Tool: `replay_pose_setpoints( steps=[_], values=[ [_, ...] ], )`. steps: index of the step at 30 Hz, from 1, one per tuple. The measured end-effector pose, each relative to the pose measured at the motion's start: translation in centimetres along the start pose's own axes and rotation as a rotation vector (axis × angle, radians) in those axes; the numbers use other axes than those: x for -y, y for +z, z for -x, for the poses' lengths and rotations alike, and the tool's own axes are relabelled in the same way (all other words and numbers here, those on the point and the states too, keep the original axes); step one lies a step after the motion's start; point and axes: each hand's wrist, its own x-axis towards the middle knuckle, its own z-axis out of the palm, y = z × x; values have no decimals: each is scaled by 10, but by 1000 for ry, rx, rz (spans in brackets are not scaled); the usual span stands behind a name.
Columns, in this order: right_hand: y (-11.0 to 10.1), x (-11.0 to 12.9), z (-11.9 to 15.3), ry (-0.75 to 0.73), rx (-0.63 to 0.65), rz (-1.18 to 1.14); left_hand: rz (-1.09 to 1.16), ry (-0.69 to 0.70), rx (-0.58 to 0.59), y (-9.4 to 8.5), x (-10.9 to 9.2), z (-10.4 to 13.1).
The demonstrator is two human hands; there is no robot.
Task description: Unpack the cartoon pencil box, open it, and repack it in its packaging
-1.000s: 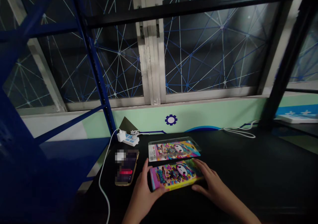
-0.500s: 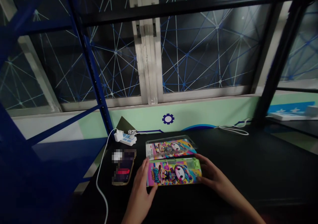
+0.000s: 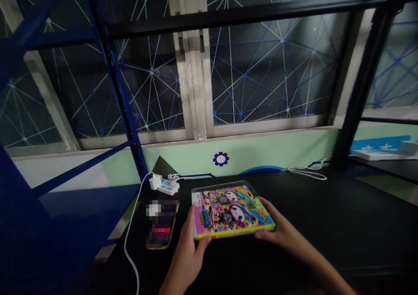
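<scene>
A colourful pencil case [image 3: 225,216] with a cartoon character on its lid and a yellow front edge is held between my two hands, tilted a little. My left hand [image 3: 187,249] grips its left end, with the thumb at the lower corner. At the right end, my right hand [image 3: 277,223] has its thumb under the front corner and its fingers along the side. Directly behind the case lies a clear plastic package [image 3: 225,185] with a matching printed card, partly covered by the case.
Left of my hands a phone [image 3: 165,225] lies on the black table [image 3: 326,225]. Behind it sits a white power strip [image 3: 168,186] with a plug and a white cable [image 3: 129,238] running toward me. Another white cable [image 3: 308,172] lies by the wall.
The pencil case has tilted and shifted back over the package, showing its yellow front edge. My right hand has moved slightly right and closer round the case's end.
</scene>
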Motion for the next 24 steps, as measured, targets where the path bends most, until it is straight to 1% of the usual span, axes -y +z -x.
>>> replay_pose_setpoints(
  steps=[3, 4, 7, 9, 12, 16, 20, 24],
  values=[
    [-20, -1, -43, -37, 18, 172, -134, 51, 5, -3, -16, -38],
    [-27, -3, -59, -37, 25, 201, -213, 56, 32, -2, -18, -53],
    [-37, -14, -104, -14, 46, 262, -264, 15, 74, 5, -17, -92],
    [-36, -24, -123, 8, 62, 302, -282, -28, 94, 11, -11, -107],
    [-29, -39, -132, 35, 116, 322, -308, -95, 123, 16, 0, -113],
    [-21, -54, -123, 48, 194, 299, -298, -148, 155, 19, 10, -104],
    [-18, -63, -118, 43, 190, 383, -248, -185, 165, 21, 12, -97],
    [-15, -65, -117, 30, 191, 421, -208, -225, 181, 22, 13, -93]
  ],
)
